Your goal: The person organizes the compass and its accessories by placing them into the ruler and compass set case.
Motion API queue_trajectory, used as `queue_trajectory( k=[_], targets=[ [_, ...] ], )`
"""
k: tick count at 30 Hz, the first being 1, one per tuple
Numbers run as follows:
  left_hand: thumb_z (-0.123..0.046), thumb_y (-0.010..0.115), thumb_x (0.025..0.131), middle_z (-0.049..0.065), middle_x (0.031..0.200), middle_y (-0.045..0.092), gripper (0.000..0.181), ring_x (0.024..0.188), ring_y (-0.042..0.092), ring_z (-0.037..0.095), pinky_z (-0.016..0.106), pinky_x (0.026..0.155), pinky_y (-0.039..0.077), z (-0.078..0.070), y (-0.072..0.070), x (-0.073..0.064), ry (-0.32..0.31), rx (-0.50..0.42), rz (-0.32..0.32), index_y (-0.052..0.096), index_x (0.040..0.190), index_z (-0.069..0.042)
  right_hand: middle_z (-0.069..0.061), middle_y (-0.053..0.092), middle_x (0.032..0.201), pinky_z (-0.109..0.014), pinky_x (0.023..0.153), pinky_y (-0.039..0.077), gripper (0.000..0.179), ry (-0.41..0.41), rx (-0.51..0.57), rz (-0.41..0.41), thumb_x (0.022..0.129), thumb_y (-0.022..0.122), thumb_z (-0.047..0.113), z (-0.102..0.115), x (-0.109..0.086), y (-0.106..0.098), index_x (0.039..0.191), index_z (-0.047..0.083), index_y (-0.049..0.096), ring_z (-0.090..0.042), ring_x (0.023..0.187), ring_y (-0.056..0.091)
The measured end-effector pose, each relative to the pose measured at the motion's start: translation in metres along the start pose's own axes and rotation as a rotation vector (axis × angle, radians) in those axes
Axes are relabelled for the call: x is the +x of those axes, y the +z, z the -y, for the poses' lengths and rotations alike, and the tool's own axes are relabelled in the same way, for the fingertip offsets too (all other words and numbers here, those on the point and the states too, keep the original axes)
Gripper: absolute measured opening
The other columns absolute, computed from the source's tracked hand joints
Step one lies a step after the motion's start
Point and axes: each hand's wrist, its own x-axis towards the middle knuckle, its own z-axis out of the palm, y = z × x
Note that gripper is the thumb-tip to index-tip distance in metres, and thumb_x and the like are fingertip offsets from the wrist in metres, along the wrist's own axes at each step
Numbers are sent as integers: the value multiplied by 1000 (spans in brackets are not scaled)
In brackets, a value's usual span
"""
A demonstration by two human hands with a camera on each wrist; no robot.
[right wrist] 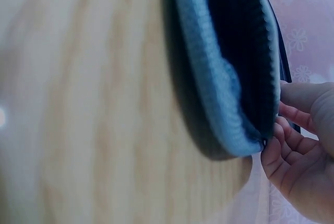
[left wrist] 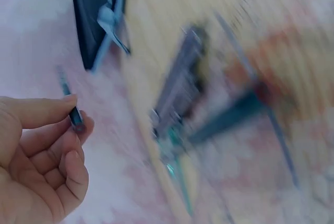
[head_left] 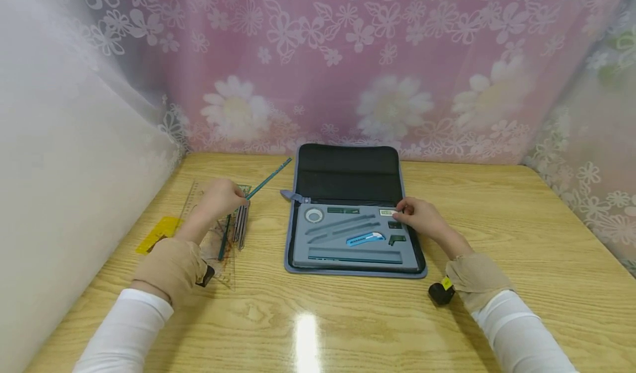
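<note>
My left hand (head_left: 218,197) pinches a thin teal pencil (head_left: 270,177) between thumb and fingers, over the tools at the left. In the left wrist view the pencil (left wrist: 74,115) has one end close to the fingertips. A zipped stationery case (head_left: 349,173) lies unfolded at the centre. My right hand (head_left: 419,217) holds the case's right edge near its fold, thumb beside a white eraser (head_left: 386,213). The right wrist view shows curled fingers at the zip corner, with some fingertips hidden. In the grey insert (head_left: 300,246) lie a blue cutter (head_left: 365,239) and a teal pencil (head_left: 355,260).
Left of the case are a metal compass set (head_left: 240,225), a dark green pencil (head_left: 224,238), clear rulers (head_left: 191,199) and a yellow template (head_left: 158,234). The insert also holds a round white tape (head_left: 313,215) and a sharpener (head_left: 397,240). A floral curtain (head_left: 318,86) hangs behind the table.
</note>
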Motion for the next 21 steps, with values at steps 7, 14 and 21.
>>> queue_trajectory(
  k=[7,14,21],
  targets=[
    [-9,66,85,8,82,68,11,70,62,19,34,64,50,-48,13,-5,253,11,48,73,88,-1,-6,48,73,-31,55,36,21,13,19,-2,90,61,17,0,-1,-1,99,-2,57,-19,64,44],
    [-8,65,85,-2,59,56,14,47,40,6,22,51,37,-90,31,-15,462,83,149,73,74,-5,-6,47,73,-30,54,35,22,16,20,-4,90,61,17,1,1,-2,100,-2,57,-19,64,44],
    [-2,63,83,-8,50,16,48,46,12,6,20,46,17,-106,53,-17,600,109,160,34,48,-17,-5,47,72,-30,54,35,21,8,14,-8,89,61,15,0,-1,0,100,-3,57,-19,63,43]
  ],
)
